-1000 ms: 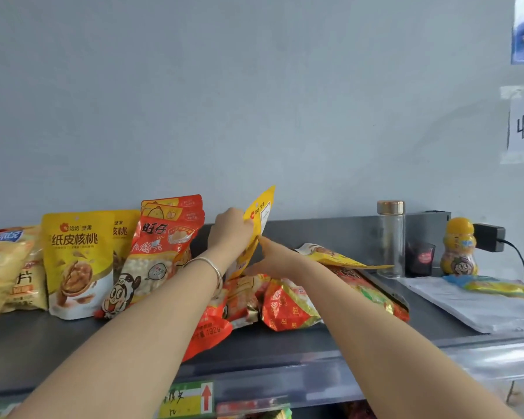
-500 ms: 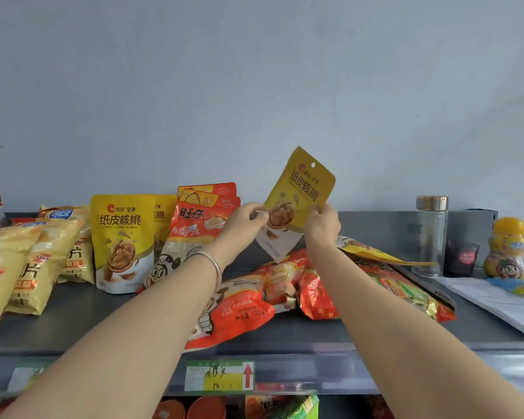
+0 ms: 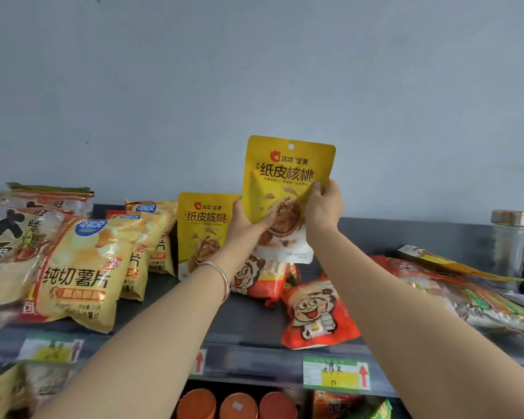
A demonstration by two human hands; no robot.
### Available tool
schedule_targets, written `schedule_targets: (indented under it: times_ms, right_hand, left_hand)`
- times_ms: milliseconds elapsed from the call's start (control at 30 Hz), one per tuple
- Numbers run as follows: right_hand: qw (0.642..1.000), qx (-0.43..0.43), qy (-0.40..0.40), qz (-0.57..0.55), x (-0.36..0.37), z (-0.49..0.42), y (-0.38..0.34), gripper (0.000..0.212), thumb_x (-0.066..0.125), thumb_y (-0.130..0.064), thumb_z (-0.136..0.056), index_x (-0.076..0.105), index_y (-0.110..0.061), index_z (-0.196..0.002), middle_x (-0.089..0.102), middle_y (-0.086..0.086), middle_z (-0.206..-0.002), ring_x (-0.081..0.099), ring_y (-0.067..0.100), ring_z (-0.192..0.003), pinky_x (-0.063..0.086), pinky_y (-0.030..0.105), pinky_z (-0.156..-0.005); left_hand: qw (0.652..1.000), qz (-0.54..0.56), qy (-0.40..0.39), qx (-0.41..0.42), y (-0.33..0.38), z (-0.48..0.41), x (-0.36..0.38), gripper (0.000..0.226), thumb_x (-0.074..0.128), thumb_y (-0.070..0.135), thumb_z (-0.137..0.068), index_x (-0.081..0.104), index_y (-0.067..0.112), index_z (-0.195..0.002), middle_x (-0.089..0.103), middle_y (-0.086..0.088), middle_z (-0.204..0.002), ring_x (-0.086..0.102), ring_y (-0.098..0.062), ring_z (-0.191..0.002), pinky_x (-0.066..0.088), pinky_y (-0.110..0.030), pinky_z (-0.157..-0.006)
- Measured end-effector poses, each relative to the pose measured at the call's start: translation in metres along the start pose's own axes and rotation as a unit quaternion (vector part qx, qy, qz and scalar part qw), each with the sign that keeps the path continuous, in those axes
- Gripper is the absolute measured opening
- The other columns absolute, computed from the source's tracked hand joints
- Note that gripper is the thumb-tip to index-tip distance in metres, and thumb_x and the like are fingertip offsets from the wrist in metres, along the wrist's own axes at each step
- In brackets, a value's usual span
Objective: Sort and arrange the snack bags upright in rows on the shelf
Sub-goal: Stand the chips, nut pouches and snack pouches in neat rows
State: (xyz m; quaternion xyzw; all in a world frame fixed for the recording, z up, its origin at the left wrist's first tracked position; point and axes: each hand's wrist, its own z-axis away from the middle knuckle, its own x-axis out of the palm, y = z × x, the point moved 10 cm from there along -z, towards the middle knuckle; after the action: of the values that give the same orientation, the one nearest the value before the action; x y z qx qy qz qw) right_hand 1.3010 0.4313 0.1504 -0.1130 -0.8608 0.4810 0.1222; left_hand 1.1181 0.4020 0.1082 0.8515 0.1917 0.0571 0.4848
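Note:
I hold a yellow walnut bag [image 3: 288,176] upright in the air above the grey shelf [image 3: 248,322]. My left hand [image 3: 244,228] grips its lower left edge and my right hand [image 3: 322,207] grips its right side. A matching yellow walnut bag [image 3: 201,228] stands upright just left of it against the wall. Red cartoon snack bags [image 3: 315,309] lie flat on the shelf under my hands. Yellow potato chip bags [image 3: 85,267] lean in a row at the left.
A glass jar with a gold lid [image 3: 510,237] stands at the back right. Flat red and foil bags [image 3: 466,294] lie at the right. Large rice cracker bags [image 3: 6,252] fill the far left. Price labels [image 3: 335,373] line the shelf edge, orange lids [image 3: 238,405] below.
I have lifted the walnut bag and turned it upright, front facing me, and carried it left toward the standing walnut bag. The view has shifted to the left.

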Motion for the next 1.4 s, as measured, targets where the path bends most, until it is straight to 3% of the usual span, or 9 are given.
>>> schedule_targets:
  times_ms: [133, 233, 333, 533, 767, 867, 967, 1167, 1400]
  right_hand:
    - [0.991, 0.064, -0.106, -0.058, 0.076, 0.036, 0.025, 0.017, 0.037, -0.014, -0.102, 0.052, -0.019, -0.108, 0.053, 0.001, -0.099, 0.047, 0.018, -0.090, 0.039, 0.026, -0.066]
    - [0.980, 0.104, -0.149, -0.079, 0.115, 0.068, 0.034, 0.036, 0.038, -0.012, -0.103, 0.044, -0.011, -0.138, 0.051, 0.002, -0.127, 0.047, 0.021, -0.117, 0.039, 0.031, -0.093]
    - [0.973, 0.125, -0.172, -0.085, 0.144, 0.092, 0.046, 0.039, 0.037, -0.012, -0.103, 0.043, -0.005, -0.141, 0.054, 0.006, -0.129, 0.050, 0.024, -0.121, 0.040, 0.034, -0.098]
    - [0.957, 0.162, -0.235, 0.050, 0.172, 0.108, 0.091, 0.045, 0.040, 0.002, -0.091, 0.043, -0.005, -0.135, 0.057, 0.015, -0.122, 0.058, 0.026, -0.095, 0.045, 0.026, -0.063]
    - [0.959, 0.148, -0.212, 0.117, 0.164, 0.102, 0.096, 0.045, 0.034, 0.006, -0.087, 0.044, -0.006, -0.130, 0.058, 0.015, -0.118, 0.059, 0.029, -0.095, 0.039, 0.026, -0.055]
    - [0.962, 0.122, -0.200, 0.141, 0.157, 0.096, 0.092, 0.043, 0.040, 0.002, -0.091, 0.042, -0.007, -0.133, 0.056, 0.012, -0.114, 0.052, 0.023, -0.089, 0.038, 0.025, -0.055]
    - [0.964, 0.077, -0.190, 0.171, 0.149, 0.093, 0.078, 0.040, 0.044, -0.004, -0.094, 0.041, -0.010, -0.133, 0.055, 0.009, -0.109, 0.051, 0.020, -0.084, 0.038, 0.024, -0.053]
    - [0.963, -0.006, -0.170, 0.211, 0.128, 0.084, 0.050, 0.035, 0.045, -0.006, -0.094, 0.048, -0.009, -0.129, 0.059, 0.006, -0.099, 0.056, 0.022, -0.085, 0.051, 0.039, -0.076]
    - [0.964, -0.052, -0.092, 0.244, 0.059, 0.053, 0.035, 0.031, 0.043, -0.008, -0.095, 0.053, -0.011, -0.124, 0.062, 0.009, -0.118, 0.062, 0.025, -0.090, 0.053, 0.036, -0.074]
  left_hand:
    - [0.994, -0.087, 0.061, -0.036, -0.038, 0.000, -0.078, 0.078, 0.070, 0.033, -0.082, 0.024, 0.017, -0.144, 0.041, -0.005, -0.142, 0.041, -0.025, -0.129, 0.037, -0.038, -0.103]
    - [0.984, -0.138, 0.109, -0.031, -0.059, 0.002, -0.123, 0.072, 0.073, 0.029, -0.080, 0.032, 0.014, -0.138, 0.045, -0.010, -0.135, 0.044, -0.029, -0.125, 0.039, -0.045, -0.102]
    - [0.979, -0.142, 0.142, -0.039, -0.080, 0.008, -0.150, 0.083, 0.072, 0.022, -0.081, 0.021, 0.019, -0.147, 0.039, -0.009, -0.143, 0.038, -0.028, -0.132, 0.035, -0.048, -0.107]
    - [0.978, -0.155, 0.112, -0.087, -0.121, 0.026, -0.149, 0.104, 0.080, 0.018, -0.072, 0.011, 0.024, -0.150, 0.030, -0.017, -0.143, 0.034, -0.034, -0.132, 0.034, -0.047, -0.108]
    - [0.973, -0.188, 0.089, -0.096, -0.129, 0.025, -0.139, 0.105, 0.079, 0.026, -0.072, 0.007, 0.031, -0.149, 0.030, -0.020, -0.138, 0.039, -0.041, -0.123, 0.037, -0.046, -0.104]
    - [0.961, -0.239, 0.095, -0.100, -0.123, 0.029, -0.143, 0.102, 0.075, 0.027, -0.077, 0.004, 0.027, -0.149, 0.022, -0.020, -0.144, 0.027, -0.039, -0.132, 0.032, -0.046, -0.105]
    - [0.936, -0.323, 0.136, -0.031, -0.093, 0.034, -0.149, 0.090, 0.070, 0.028, -0.082, 0.011, 0.020, -0.149, 0.017, -0.017, -0.150, 0.018, -0.035, -0.138, 0.029, -0.046, -0.108]
    - [0.918, -0.346, 0.095, 0.166, -0.044, 0.037, -0.103, 0.055, 0.070, 0.013, -0.081, 0.049, 0.012, -0.133, 0.047, -0.016, -0.131, 0.044, -0.035, -0.120, 0.041, -0.043, -0.095]
    - [0.932, -0.291, -0.074, 0.203, -0.032, 0.041, -0.002, 0.051, 0.060, 0.015, -0.089, 0.042, 0.013, -0.137, 0.039, -0.006, -0.138, 0.037, -0.021, -0.128, 0.032, -0.028, -0.103]
